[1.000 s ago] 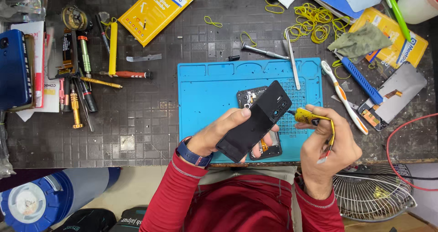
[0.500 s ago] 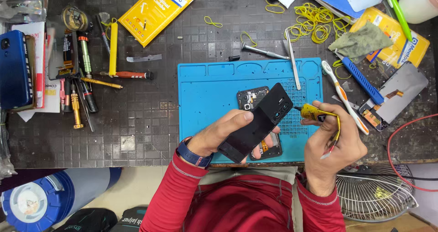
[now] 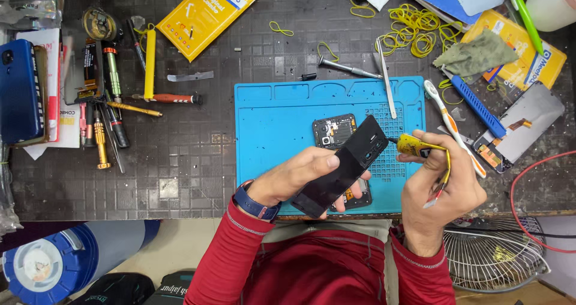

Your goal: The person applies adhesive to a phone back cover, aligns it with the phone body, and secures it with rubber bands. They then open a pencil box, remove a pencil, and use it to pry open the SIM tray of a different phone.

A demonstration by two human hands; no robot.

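left hand [image 3: 300,176] holding black phone cover [image 3: 342,167], right hand [image 3: 441,188] gripping yellow tool [image 3: 417,146]

two hands [image 3: 300,179] [image 3: 441,191] — one black phone cover [image 3: 345,164], one yellow tool [image 3: 420,147]. one blue mat [image 3: 273,119], one toothbrush [image 3: 453,125] — two yellow packets [image 3: 207,14] [image 3: 522,47].

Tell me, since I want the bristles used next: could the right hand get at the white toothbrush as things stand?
Probably not at once: the right hand is shut on a yellow tool. The toothbrush lies uncovered just beside it, so the way is otherwise free.
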